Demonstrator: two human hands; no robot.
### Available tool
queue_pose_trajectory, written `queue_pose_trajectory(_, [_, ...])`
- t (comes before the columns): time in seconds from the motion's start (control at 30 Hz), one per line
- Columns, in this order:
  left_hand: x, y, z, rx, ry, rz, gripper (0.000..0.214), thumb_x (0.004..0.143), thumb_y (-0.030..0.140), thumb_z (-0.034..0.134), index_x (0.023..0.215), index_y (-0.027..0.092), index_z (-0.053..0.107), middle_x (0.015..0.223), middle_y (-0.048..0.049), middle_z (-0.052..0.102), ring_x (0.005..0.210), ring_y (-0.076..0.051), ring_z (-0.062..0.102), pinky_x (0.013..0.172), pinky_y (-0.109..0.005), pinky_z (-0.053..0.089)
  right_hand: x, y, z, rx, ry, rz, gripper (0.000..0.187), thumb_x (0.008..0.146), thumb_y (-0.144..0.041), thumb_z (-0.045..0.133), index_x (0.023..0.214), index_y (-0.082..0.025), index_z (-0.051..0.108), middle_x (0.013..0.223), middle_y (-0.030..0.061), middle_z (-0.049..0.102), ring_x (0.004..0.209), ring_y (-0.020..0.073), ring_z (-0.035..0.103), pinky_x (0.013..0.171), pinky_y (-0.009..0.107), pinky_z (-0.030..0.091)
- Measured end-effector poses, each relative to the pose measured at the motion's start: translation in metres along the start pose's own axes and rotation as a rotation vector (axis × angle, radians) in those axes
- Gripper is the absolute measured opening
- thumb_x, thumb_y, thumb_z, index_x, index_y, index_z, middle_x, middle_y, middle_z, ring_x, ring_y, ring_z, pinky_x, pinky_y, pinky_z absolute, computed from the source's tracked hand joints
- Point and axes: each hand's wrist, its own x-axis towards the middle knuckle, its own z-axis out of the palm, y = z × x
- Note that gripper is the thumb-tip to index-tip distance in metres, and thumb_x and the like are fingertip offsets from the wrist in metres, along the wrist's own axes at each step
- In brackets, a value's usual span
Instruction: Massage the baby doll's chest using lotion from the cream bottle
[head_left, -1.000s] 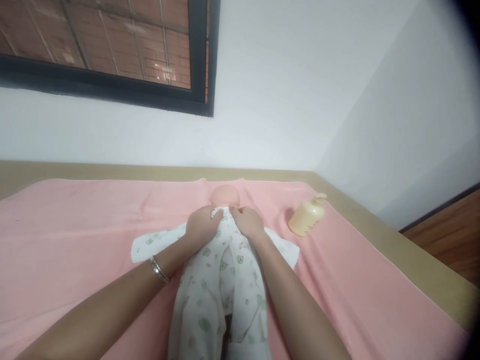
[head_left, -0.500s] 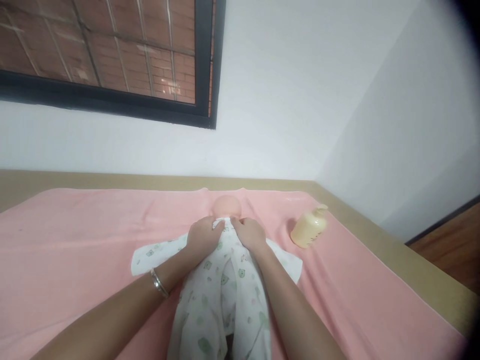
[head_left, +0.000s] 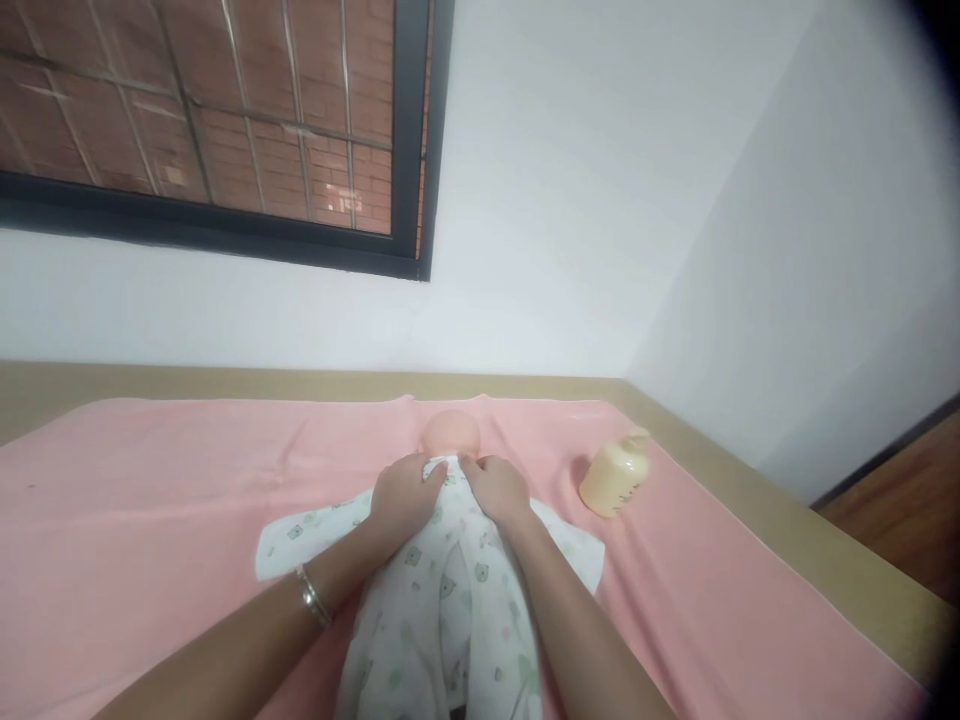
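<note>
A baby doll lies on its back on a pink towel, head toward the wall. It wears a white romper printed with small green figures. My left hand, with a bracelet on its wrist, is closed on the romper's collar at the doll's left shoulder. My right hand pinches the collar on the other side. Both hands meet just below the doll's chin. The doll's body is hidden under the cloth and my forearms.
A cream pump bottle lies on its side on the towel to the right of the doll. The tan mattress edge runs along the right, with white walls behind, a dark-framed window at upper left and wooden floor at far right.
My hands stay on the collar with hardly any movement. The camera has tilted up a little, so everything sits lower in the picture.
</note>
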Motion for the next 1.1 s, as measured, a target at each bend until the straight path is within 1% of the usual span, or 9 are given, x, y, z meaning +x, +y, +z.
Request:
queue_pose_trajectory(0.07, [0.0000, -0.0001, -0.0005, -0.003, -0.005, -0.008, 0.040, 0.086, 0.047, 0.033, 0.074, 0.019, 0.059, 0.077, -0.0035, 0.062, 0.071, -0.018, 0.053, 0.063, -0.028, 0.033, -0.0006, -0.0005, -0.0002, -0.003, 0.000, 0.000, 0.065, 0.087, -0.062, 0.021, 0.071, -0.017, 0.066, 0.075, 0.0107, 0.067, 0.069, 0.0198, 0.059, 0.058, 0.026, 0.035])
queue_pose_trajectory(0.27, [0.0014, 0.0007, -0.0016, 0.009, -0.013, -0.030, 0.039, 0.086, 0.047, 0.034, 0.081, 0.019, 0.061, 0.082, -0.0050, 0.064, 0.075, -0.019, 0.055, 0.065, -0.028, 0.034, -0.0011, -0.0038, -0.0010, 0.003, -0.001, -0.002, 0.063, 0.087, -0.060, 0.021, 0.067, -0.019, 0.064, 0.072, 0.0080, 0.067, 0.066, 0.0187, 0.059, 0.056, 0.026, 0.033])
queue_pose_trajectory(0.43, [0.0022, 0.0003, -0.0016, 0.010, -0.011, -0.025, 0.038, 0.086, 0.046, 0.034, 0.079, 0.020, 0.061, 0.082, -0.0049, 0.064, 0.077, -0.019, 0.056, 0.067, -0.028, 0.034, 0.0000, -0.0034, 0.0007, 0.006, 0.026, -0.006, 0.064, 0.087, -0.061, 0.022, 0.066, -0.019, 0.064, 0.070, 0.0083, 0.066, 0.065, 0.0189, 0.058, 0.053, 0.026, 0.031])
queue_pose_trajectory(0.63, [0.0018, -0.0014, -0.0006, 0.004, -0.001, -0.029, 0.039, 0.086, 0.047, 0.034, 0.079, 0.020, 0.060, 0.081, -0.0051, 0.064, 0.076, -0.019, 0.055, 0.066, -0.028, 0.034, 0.0003, -0.0031, 0.0019, 0.027, 0.042, -0.007, 0.059, 0.086, -0.059, 0.025, 0.062, -0.020, 0.061, 0.067, 0.0070, 0.066, 0.061, 0.0182, 0.057, 0.051, 0.026, 0.029])
queue_pose_trajectory(0.93, [0.0029, -0.0022, -0.0010, 0.000, 0.002, -0.018, 0.039, 0.086, 0.047, 0.033, 0.073, 0.019, 0.057, 0.077, -0.0051, 0.063, 0.074, -0.019, 0.054, 0.066, -0.028, 0.033, -0.0013, -0.0070, 0.0005, 0.021, 0.050, 0.003, 0.059, 0.087, -0.058, 0.024, 0.061, -0.019, 0.061, 0.067, 0.0075, 0.066, 0.061, 0.0187, 0.058, 0.051, 0.026, 0.030])
queue_pose_trajectory(1.1, [0.0022, 0.0000, -0.0041, -0.010, -0.003, -0.023, 0.038, 0.086, 0.046, 0.033, 0.076, 0.019, 0.058, 0.081, -0.0054, 0.064, 0.076, -0.020, 0.055, 0.067, -0.028, 0.033, 0.0002, -0.0065, 0.0008, 0.010, 0.043, 0.006, 0.060, 0.087, -0.059, 0.023, 0.063, -0.020, 0.062, 0.069, 0.0071, 0.067, 0.063, 0.0193, 0.059, 0.053, 0.026, 0.032])
